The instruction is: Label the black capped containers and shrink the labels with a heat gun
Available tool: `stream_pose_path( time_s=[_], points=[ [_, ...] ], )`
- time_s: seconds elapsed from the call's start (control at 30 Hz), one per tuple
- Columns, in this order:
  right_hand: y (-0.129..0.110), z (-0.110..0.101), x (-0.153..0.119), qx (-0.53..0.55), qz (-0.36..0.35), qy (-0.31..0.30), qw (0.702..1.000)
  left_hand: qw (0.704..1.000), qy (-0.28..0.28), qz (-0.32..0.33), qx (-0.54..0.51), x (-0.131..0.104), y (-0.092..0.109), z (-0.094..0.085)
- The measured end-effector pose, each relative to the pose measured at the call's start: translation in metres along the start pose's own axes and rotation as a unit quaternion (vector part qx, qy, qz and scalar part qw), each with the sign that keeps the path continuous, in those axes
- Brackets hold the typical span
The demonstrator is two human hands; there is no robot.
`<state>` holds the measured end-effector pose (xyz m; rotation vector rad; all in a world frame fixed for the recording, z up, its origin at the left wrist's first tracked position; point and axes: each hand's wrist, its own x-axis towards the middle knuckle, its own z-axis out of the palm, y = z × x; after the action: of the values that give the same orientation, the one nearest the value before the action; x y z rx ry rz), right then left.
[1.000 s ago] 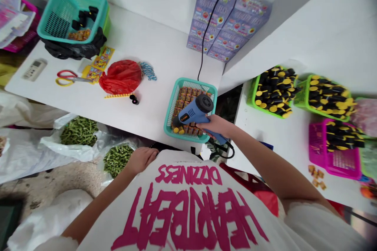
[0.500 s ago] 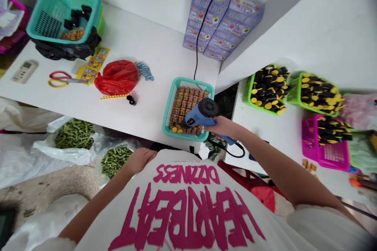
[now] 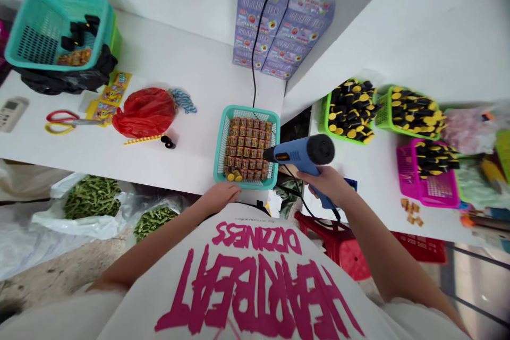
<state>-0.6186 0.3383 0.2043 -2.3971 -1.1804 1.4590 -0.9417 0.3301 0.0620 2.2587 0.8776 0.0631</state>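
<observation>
We note right hand (image 3: 329,183) grasping blue heat gun (image 3: 298,152), nozzle above right edge of teal basket (image 3: 219,146); left hand (image 3: 220,195) at front edge of bench (image 3: 191,149), grip undeterminable

Your right hand (image 3: 322,180) grips a blue heat gun (image 3: 298,151); your left hand (image 3: 221,194) is near the packed teal basket (image 3: 255,186).
</observation>
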Motion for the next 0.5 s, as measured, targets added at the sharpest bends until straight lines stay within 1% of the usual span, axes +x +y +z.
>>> stream_pose_path(
  time_s=[0.07, 0.1, 0.13, 0.2, 0.23, 0.3, 0.4, 0.5],
  points=[
    [0.009, -0.005, -0.011, 0.059, 0.017, 0.036, 0.997, 1.0, 0.006, -0.02, 0.02, 0.039, 0.007, 0.018],
    [0.012, -0.007, -0.016, 0.082, 0.027, 0.048, 0.995, 0.999, 0.009, -0.036, 0.03, 0.054, 0.01, 0.026],
    [0.014, -0.009, -0.021, 0.096, 0.037, 0.053, 0.993, 0.998, 0.014, -0.053, 0.039, 0.064, 0.012, 0.034],
    [0.018, -0.009, -0.03, 0.108, 0.054, 0.056, 0.991, 0.996, 0.017, -0.071, 0.051, 0.071, 0.014, 0.044],
    [0.021, -0.009, -0.033, 0.11, 0.058, 0.056, 0.991, 0.996, 0.015, -0.068, 0.054, 0.069, 0.013, 0.046],
    [0.026, -0.005, -0.035, 0.117, 0.059, 0.049, 0.99, 0.998, 0.004, -0.037, 0.056, 0.055, 0.008, 0.046],
    [0.032, 0.006, -0.034, 0.134, 0.05, 0.006, 0.99, 0.998, -0.022, 0.029, 0.052, 0.023, -0.005, 0.038],
    [0.028, 0.019, -0.029, 0.122, 0.041, -0.033, 0.991, 0.994, -0.041, 0.09, 0.043, -0.009, -0.017, 0.029]
  ],
)
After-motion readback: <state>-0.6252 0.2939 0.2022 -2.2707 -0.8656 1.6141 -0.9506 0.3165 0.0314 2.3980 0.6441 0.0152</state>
